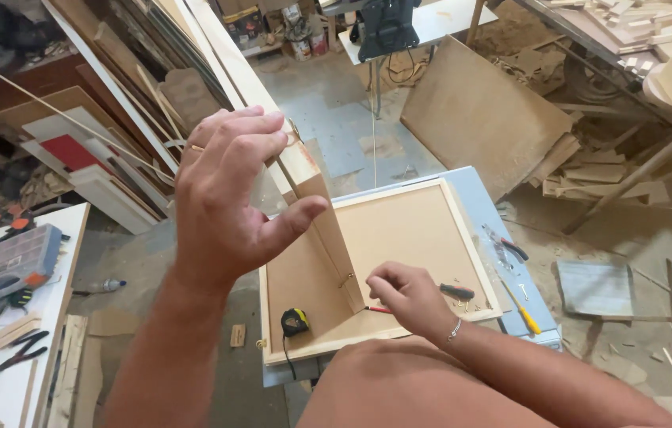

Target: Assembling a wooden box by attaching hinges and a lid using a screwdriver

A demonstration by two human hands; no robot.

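Our left hand fingers are spread around the top edge of the upright wooden panel, while our right hand fingers pinch a red pencil at the panel's foot, near the front edge of the shallow wooden frame. We should keep the panel steady and upright. A tape measure lies near the front left corner, a screwdriver just beside our right hand.
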